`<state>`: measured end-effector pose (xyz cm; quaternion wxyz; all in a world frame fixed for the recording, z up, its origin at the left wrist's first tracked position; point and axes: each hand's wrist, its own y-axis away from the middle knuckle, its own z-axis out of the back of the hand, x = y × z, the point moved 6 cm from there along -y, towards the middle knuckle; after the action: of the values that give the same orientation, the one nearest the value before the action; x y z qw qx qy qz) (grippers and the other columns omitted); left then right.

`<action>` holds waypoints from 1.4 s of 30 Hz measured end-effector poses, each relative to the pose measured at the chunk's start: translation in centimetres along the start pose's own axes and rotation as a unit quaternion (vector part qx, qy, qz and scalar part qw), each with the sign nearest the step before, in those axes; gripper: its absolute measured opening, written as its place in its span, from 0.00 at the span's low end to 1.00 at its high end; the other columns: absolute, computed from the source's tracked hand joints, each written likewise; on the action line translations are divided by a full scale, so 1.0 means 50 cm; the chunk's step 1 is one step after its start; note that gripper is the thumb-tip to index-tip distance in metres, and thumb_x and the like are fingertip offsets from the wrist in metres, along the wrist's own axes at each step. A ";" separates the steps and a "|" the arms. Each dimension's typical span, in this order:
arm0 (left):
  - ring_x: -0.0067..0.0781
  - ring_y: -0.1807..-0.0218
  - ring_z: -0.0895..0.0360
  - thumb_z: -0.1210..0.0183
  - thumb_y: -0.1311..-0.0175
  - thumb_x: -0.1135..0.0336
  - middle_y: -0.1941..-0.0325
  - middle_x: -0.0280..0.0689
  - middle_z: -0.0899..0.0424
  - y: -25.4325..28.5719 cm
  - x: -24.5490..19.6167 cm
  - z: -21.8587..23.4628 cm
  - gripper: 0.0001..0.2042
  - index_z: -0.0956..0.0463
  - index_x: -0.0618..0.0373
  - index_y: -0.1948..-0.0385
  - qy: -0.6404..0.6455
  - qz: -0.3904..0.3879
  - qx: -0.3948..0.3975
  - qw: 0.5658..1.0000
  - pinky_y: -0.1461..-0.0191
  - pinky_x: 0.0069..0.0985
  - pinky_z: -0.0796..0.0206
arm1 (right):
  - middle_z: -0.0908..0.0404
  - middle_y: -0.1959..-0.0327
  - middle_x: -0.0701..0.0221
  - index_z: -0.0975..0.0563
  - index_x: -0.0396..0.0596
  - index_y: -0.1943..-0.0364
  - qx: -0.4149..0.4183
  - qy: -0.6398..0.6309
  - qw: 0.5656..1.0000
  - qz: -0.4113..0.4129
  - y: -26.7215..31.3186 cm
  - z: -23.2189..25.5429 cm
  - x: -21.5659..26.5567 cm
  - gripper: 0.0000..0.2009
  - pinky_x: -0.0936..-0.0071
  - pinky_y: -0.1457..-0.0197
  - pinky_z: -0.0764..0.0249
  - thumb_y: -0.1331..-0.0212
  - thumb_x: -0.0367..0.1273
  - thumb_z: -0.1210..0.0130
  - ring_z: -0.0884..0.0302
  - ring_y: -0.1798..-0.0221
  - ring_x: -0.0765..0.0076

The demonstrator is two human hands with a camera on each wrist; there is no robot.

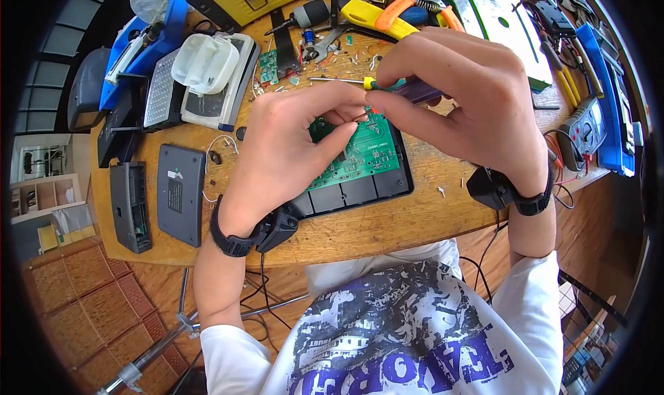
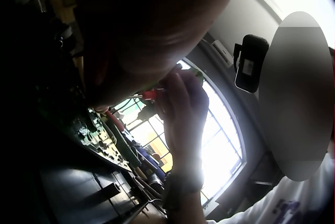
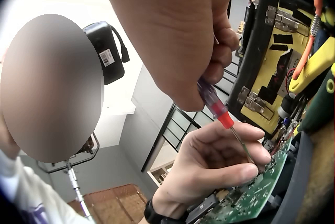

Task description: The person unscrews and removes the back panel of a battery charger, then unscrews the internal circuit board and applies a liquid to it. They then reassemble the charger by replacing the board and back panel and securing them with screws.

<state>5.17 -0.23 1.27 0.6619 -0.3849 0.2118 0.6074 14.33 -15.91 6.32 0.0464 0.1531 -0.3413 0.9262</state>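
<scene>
My right hand [image 1: 463, 97] grips a screwdriver [image 3: 213, 100] with a clear purple handle and a red collar. Its thin shaft slants down toward my left hand [image 1: 290, 132]. In the right wrist view, the left thumb and fingertips pinch around the shaft's tip; I cannot tell whether a small part is held there too. Just below them lies a green circuit board [image 1: 373, 161], set in a black plastic casing [image 1: 353, 197] on the bench. The left hand hides the board's left part. In the left wrist view the work is mostly dark.
Across the back of the wooden bench [image 1: 415, 222] are yellow-and-orange pliers [image 1: 380, 18], a wrench [image 1: 324, 46] and loose scraps. A grey cover [image 1: 181, 194] and a narrow dark housing [image 1: 131, 205] lie at left, near a plastic box [image 1: 205, 63]. A multimeter [image 1: 584, 132] stands at right.
</scene>
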 end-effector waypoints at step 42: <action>0.41 0.59 0.11 0.36 0.41 0.82 0.60 0.42 0.11 -0.004 -0.027 -0.013 0.21 0.18 0.59 0.44 -0.071 -0.083 -0.002 0.994 0.53 0.32 0.18 | 0.22 0.77 0.70 0.18 0.44 0.72 -0.040 -0.021 0.998 0.041 -0.005 -0.003 0.017 0.11 0.70 0.72 0.30 0.48 0.24 0.23 0.24 0.75 0.65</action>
<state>5.24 -1.58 1.94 0.7228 -0.3580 0.1302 0.5765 13.53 -15.63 6.63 0.0068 0.1561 -0.3849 0.9096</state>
